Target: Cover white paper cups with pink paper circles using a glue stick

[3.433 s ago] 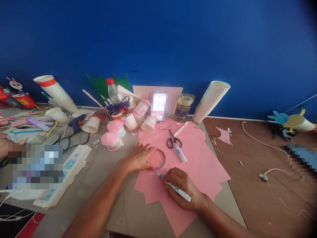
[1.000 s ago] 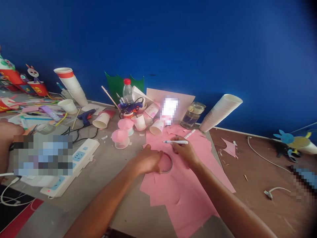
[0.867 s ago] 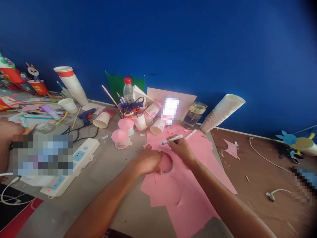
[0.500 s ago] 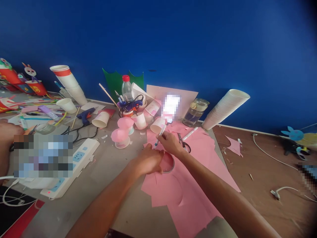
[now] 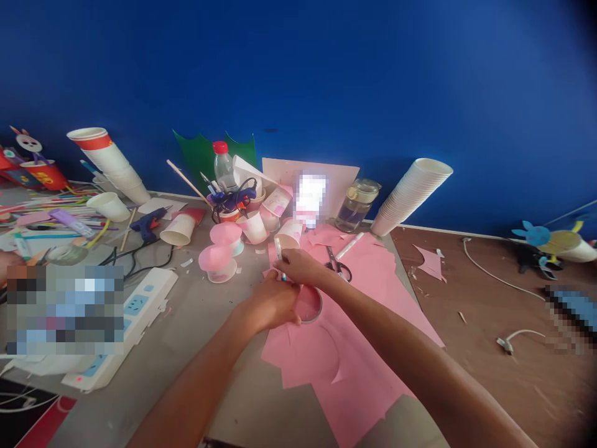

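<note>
My left hand (image 5: 273, 303) is closed on a grey tape roll (image 5: 320, 306), holding it flat on pink paper (image 5: 357, 354). My right hand (image 5: 301, 266) grips a white marker (image 5: 278, 250), which stands nearly upright at the roll's far left edge. My fingers hide its tip. In front of the roll, a curved line is visible on the pink sheet. Black-handled scissors (image 5: 344, 272) and a white stick-like pen (image 5: 349, 246) lie on the paper beyond my right wrist.
Pink-topped paper cups (image 5: 218, 264) stand left of my hands. A power strip (image 5: 135, 311) and a blue glue gun (image 5: 149, 225) lie farther left. At the back are a blurred lit screen (image 5: 310, 198), a glass jar (image 5: 357, 205) and a leaning cup stack (image 5: 413, 196). Another person's hand shows at the left edge.
The marker in my right hand has moved left around the roll's far side and stands more upright. My left hand keeps its hold on the roll. The whole view has shifted slightly.
</note>
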### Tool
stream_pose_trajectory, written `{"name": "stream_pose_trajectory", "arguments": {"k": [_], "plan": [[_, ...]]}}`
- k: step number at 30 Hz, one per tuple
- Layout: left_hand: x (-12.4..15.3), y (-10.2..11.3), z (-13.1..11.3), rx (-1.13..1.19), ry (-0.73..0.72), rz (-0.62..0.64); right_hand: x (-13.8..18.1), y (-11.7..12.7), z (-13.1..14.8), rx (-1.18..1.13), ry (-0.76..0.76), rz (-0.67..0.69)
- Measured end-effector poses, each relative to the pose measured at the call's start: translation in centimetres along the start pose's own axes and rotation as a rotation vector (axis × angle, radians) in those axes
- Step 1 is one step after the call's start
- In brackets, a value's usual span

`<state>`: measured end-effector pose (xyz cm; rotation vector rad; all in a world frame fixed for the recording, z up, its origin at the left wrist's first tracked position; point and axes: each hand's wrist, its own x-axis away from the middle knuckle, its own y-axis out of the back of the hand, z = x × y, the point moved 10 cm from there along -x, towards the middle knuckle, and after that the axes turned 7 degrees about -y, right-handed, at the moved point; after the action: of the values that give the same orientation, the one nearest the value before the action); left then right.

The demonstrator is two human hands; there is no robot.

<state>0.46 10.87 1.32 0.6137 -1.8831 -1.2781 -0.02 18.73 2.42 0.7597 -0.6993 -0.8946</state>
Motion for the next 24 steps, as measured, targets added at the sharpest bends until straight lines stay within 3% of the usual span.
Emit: {"name": "stream_pose_trajectory", "arguments": {"k": [6, 13, 19, 24], "plan": [[-0.1, -0.7, 0.6, 0.051, -0.013, -0.032, 0.1, 0.8, -1.4, 0.037, -0.058, -0.024], [0.1, -1.1, 1.0, 0.054, -0.024, -0.045, 1.4, 3.3, -4.6, -0.001, -0.135, -0.164], [0.6, -0.2, 0.4, 0.065, -0.072, -0.087, 5.4, 4.4, -7.4, -0.125, -0.167, -0.285], [0.7, 0.0, 0.3, 0.059, -0.067, -0.086, 10.2, 3.7, -9.0, -0.221, -0.153, -0.349]]}}
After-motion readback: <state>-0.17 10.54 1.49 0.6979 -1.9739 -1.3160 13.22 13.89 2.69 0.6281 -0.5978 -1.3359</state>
